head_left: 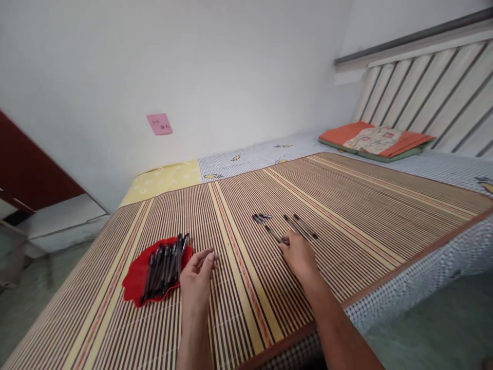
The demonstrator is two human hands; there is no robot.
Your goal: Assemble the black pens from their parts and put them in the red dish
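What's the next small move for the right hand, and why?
Probably carry the pen over to the red cloth: the right hand seems to pinch that pen's near end, and a bunch of dark pens lies on the cloth.

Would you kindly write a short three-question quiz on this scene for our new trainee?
1. Multiple choice: What colour is the wavy-edged item under the bunched pens?
A) yellow
B) red
C) green

2. True or false: The pink note is on the wall.

3. Fill in the blank: Of the person's two hands, the ____ one has its fingers on a dark pen that is apart from the bunch.

Key:
1. B, red.
2. True.
3. Right: the right hand touches that pen, while the left hand is beside the wavy-edged item.
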